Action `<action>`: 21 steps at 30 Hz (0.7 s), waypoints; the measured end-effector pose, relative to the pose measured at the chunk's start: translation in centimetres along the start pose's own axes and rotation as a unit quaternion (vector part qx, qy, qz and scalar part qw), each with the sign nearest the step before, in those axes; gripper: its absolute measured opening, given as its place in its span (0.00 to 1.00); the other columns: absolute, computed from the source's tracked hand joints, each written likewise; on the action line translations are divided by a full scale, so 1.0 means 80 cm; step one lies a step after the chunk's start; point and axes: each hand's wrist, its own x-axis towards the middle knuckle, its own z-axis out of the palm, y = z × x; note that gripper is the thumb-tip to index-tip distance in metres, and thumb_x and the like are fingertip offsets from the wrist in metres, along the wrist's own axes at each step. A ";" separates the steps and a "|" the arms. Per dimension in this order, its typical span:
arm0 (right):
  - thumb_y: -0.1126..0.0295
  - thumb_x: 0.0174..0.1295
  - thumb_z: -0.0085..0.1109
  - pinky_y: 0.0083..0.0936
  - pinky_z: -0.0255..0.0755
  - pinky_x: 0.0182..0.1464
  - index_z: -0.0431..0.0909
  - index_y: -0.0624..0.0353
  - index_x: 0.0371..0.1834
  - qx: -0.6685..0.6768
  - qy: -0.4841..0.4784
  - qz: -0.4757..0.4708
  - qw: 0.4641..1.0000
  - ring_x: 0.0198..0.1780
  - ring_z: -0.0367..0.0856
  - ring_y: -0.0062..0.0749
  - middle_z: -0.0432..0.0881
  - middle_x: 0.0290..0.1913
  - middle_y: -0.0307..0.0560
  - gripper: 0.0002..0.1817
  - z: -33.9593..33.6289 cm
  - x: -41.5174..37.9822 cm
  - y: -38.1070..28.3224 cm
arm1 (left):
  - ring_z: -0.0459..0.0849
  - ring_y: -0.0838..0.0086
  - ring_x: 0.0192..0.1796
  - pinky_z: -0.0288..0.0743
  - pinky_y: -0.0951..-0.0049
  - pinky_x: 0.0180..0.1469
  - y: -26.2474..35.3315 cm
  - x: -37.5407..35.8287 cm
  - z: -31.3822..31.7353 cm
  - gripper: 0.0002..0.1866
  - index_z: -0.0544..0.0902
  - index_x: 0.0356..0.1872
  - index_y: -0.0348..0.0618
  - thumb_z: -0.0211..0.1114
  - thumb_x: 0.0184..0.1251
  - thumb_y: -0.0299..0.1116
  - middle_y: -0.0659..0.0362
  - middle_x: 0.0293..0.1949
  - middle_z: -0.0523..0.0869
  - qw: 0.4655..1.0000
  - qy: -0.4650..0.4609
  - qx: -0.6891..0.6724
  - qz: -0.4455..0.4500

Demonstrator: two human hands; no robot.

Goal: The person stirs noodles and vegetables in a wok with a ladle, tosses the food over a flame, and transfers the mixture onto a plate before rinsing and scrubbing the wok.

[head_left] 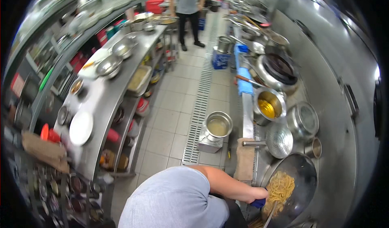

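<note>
- We see a white plate on the steel counter at left.
- Our left hand closes on the wok's blue handle.
- Noodles lie in the wok.
- Our right hand is out of view.

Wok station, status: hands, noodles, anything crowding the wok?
Right hand gripping blue wok handle. Left hand out of view. Noodles piled in wok, utensil in them. Strainer ladle rests just beyond the rim.

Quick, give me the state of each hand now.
Left hand: not in view.
Right hand: closed on a blue handle at the wok of noodles.
</note>
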 end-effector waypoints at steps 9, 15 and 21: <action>0.74 0.65 0.44 0.29 0.61 0.16 0.67 0.55 0.51 -0.102 -0.165 0.079 0.978 0.12 0.62 0.27 0.64 0.19 0.39 0.12 0.022 -0.019 0.025 | 0.73 0.73 0.15 0.66 0.72 0.17 -0.093 -0.154 -0.068 0.03 0.76 0.19 0.42 0.60 0.45 0.29 0.60 0.17 0.75 0.972 0.098 -0.141 0.159; 0.76 0.64 0.45 0.28 0.60 0.15 0.68 0.55 0.50 -0.151 -0.243 0.098 0.953 0.12 0.61 0.26 0.63 0.18 0.38 0.12 0.070 -0.025 0.018 | 0.74 0.74 0.16 0.68 0.73 0.17 -0.138 -0.260 -0.124 0.04 0.75 0.22 0.44 0.62 0.48 0.30 0.61 0.19 0.76 0.917 0.168 -0.258 0.252; 0.77 0.63 0.46 0.27 0.59 0.15 0.68 0.56 0.49 -0.200 -0.311 0.133 0.920 0.11 0.60 0.24 0.61 0.18 0.37 0.11 0.145 0.012 -0.002 | 0.75 0.75 0.17 0.69 0.74 0.17 -0.185 -0.335 -0.190 0.06 0.77 0.27 0.42 0.62 0.46 0.29 0.61 0.20 0.77 0.825 0.259 -0.355 0.355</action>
